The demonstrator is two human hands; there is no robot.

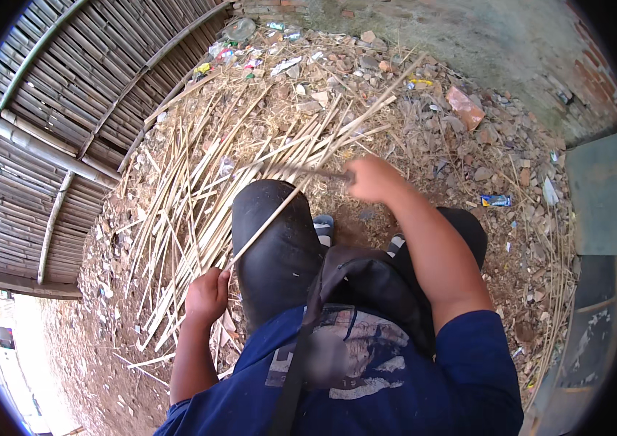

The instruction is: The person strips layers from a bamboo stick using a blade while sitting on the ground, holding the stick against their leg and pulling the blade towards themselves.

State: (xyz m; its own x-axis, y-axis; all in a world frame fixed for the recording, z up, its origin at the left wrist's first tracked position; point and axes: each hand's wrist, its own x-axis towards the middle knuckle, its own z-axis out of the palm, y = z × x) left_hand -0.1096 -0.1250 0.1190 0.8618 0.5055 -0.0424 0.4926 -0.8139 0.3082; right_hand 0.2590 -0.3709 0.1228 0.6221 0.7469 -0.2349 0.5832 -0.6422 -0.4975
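Observation:
My left hand (206,296) is closed around the near end of a long pale bamboo strip (265,226). The strip slants over my left knee (270,211) and away to the upper right. In my right fist (375,179), above the space between my knees, is a knife (315,172) with a long, thin, dark blade. That blade points left past the far side of the knee and crosses the line of the strip; its far part is blurred. Whether it touches the strip I cannot tell. The knife's handle is mostly hidden in my fingers.
Many split bamboo strips (177,240) lie heaped on the ground to the left and ahead. A bamboo-slat wall (105,80) rises at left, a plastered wall (468,43) at the back. Rubble, a reddish brick (465,107) and litter cover the ground; a grey panel (603,192) stands at right.

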